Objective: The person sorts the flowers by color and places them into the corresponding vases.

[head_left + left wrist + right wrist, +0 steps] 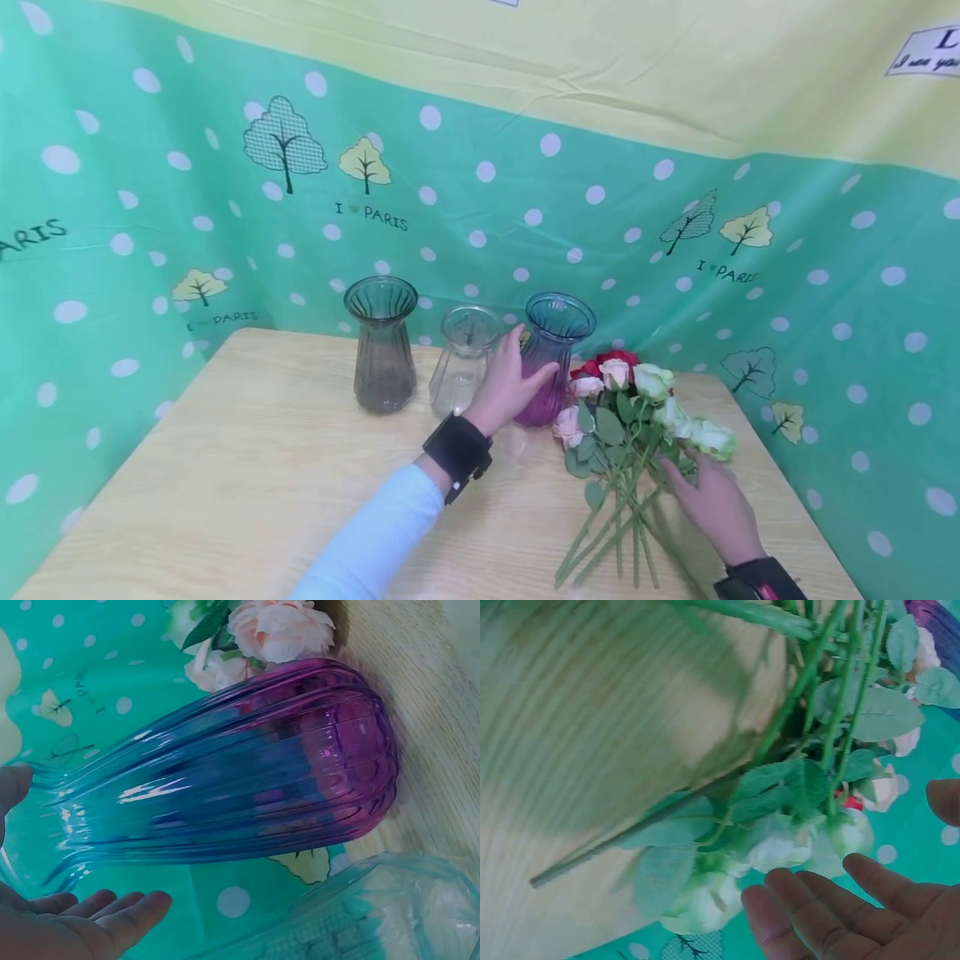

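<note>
Head view: vase and roses each met by an unclosed hand

The left hand [507, 386] is held with thumb and fingers spread apart around the neck of the blue-and-purple vase [247, 765], which stands upright on the table [262, 467]; whether the glass is touched cannot be told. A sure hold is judged best made by closing evenly on the narrow neck, as smooth glass may slip. The right hand [716, 504] is held with fingers extended and apart, beside the greenish-white roses [686, 421]; nothing is gripped. Their crossed stems [618, 529] are best separated gently, lest leaves be snagged. Just beside the left hand, the clear vase [453, 383] should not be knocked; farther left, the grey vase [385, 358] is placed.
</note>
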`<state>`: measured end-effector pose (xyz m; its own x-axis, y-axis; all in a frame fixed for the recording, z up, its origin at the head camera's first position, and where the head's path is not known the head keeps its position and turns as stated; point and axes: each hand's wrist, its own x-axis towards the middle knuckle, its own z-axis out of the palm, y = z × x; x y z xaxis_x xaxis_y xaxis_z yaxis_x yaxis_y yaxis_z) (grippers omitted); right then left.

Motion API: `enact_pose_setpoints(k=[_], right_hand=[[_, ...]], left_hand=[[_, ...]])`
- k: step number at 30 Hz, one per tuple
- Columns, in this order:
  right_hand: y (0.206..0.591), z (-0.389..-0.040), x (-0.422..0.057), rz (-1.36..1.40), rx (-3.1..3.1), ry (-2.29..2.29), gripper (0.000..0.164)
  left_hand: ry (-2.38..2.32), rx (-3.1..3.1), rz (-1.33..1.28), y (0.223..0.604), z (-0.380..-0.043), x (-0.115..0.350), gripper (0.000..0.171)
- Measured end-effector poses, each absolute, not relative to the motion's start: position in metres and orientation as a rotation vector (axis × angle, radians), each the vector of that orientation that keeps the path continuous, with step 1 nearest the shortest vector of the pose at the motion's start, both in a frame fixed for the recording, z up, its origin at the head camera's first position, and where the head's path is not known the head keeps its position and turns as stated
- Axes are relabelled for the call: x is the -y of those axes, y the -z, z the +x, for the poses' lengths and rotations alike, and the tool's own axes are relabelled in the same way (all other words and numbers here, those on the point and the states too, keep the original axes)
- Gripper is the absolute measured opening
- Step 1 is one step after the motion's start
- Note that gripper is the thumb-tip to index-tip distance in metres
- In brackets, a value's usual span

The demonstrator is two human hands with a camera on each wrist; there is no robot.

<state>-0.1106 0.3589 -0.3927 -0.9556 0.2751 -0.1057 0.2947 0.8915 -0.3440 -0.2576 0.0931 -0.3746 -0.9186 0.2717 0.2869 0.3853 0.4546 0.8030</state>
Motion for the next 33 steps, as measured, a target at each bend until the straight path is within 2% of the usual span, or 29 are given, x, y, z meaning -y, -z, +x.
enact_pose_setpoints(k=[9, 19, 33], right_hand=[[0.406, -0.115, -0.370, 0.502, -2.921, 0.557, 0.086], [0.420, -0.119, -0.375, 0.574, -2.907, 0.610, 0.058], [0.433, -0.125, -0.375, 0.615, -2.801, 0.762, 0.040]], left_hand=[[1.516, 2.578, -0.571, 0.379, -0.269, -0.100, 0.082], [1.530, 2.567, -0.598, 0.385, -0.272, -0.108, 0.083], [1.426, 2.554, -0.575, 0.396, -0.275, -0.115, 0.078]])
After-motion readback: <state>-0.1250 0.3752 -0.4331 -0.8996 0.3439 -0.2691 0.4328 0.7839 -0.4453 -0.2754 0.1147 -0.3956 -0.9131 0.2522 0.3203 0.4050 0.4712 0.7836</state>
